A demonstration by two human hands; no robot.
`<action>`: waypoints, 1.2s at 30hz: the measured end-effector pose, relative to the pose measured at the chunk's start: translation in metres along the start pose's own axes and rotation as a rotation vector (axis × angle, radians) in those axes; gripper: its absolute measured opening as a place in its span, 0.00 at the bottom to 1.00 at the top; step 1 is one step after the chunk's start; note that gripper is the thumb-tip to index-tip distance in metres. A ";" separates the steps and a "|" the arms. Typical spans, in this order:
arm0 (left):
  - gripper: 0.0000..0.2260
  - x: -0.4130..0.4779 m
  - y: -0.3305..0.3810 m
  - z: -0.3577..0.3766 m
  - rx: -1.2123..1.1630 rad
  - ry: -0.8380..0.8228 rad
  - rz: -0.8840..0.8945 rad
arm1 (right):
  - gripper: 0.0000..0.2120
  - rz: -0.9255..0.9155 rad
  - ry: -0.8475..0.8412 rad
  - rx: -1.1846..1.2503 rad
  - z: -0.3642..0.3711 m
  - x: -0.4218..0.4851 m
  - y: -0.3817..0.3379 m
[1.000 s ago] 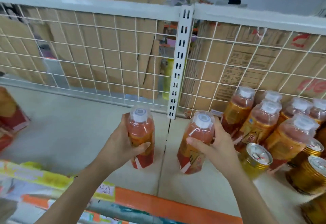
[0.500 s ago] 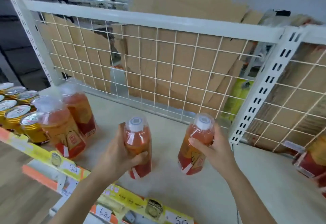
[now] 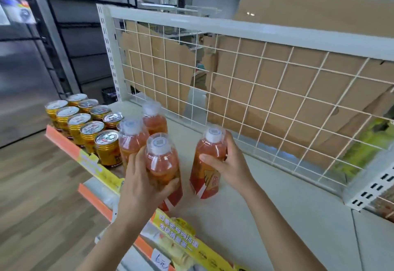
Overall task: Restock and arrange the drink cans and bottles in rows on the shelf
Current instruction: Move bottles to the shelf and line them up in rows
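- The left hand (image 3: 142, 182) has its fingers (image 3: 169, 183) clamped round the waist of the front bottle (image 3: 162, 163), with the thumb lying across the label.
- The right hand (image 3: 231, 165) has its fingers (image 3: 210, 158) wrapped round the second bottle (image 3: 207, 171). The thumb is on the near face and the rest are curled behind the shoulder.
- Both bottles lean a little, white caps up. I cannot tell whether their bases touch the shelf (image 3: 266, 217) or hang just above it.
- The front bottle's base sits close to the shelf's front lip, right at the yellow price strip (image 3: 183, 242). The second bottle is further in, with a narrow gap between the two.
- Just left of the front bottle, two standing bottles (image 3: 131, 137) form a short row running back, and the nearer one is almost against the left knuckles.
- Beyond them, gold cans (image 3: 85, 124) are packed in two rows out to the shelf's left end, the outer row along the orange edge.
- To the right of the second bottle the shelf board is bare and runs wide towards a white slotted bracket (image 3: 371, 187).
- Behind, a white wire grid (image 3: 266, 91) closes the back, well apart from both hands. Brown cardboard (image 3: 298, 8) shows through and above it.
- A white upright post (image 3: 107, 53) marks the left rear corner.
- Below the lip, off to the left, is wooden floor (image 3: 42, 185).
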State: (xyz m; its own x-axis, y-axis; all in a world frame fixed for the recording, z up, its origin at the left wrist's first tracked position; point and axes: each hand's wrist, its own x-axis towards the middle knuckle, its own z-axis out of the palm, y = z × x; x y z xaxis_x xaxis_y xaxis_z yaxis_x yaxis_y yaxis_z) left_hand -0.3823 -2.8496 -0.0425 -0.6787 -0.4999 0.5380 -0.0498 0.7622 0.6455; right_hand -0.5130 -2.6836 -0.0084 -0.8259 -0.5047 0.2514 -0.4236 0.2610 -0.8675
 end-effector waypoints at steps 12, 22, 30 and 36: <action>0.43 0.008 -0.003 -0.007 0.077 0.088 0.045 | 0.34 -0.075 -0.138 0.056 0.051 0.052 -0.016; 0.44 0.002 -0.006 -0.008 0.100 0.060 0.072 | 0.32 -0.075 -0.153 0.062 0.061 0.047 -0.021; 0.41 -0.026 -0.017 -0.021 0.106 -0.088 0.139 | 0.31 -0.048 -0.054 -0.323 0.026 -0.019 -0.007; 0.37 -0.043 -0.016 -0.034 0.142 -0.220 0.145 | 0.28 -0.047 0.063 -0.572 -0.024 -0.096 0.006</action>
State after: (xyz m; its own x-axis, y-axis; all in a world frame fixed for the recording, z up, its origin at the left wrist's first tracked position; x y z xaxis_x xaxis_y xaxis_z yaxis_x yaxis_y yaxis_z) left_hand -0.3277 -2.8539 -0.0573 -0.8282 -0.2923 0.4782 -0.0321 0.8766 0.4801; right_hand -0.4453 -2.6136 -0.0275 -0.8143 -0.4815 0.3241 -0.5799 0.6516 -0.4889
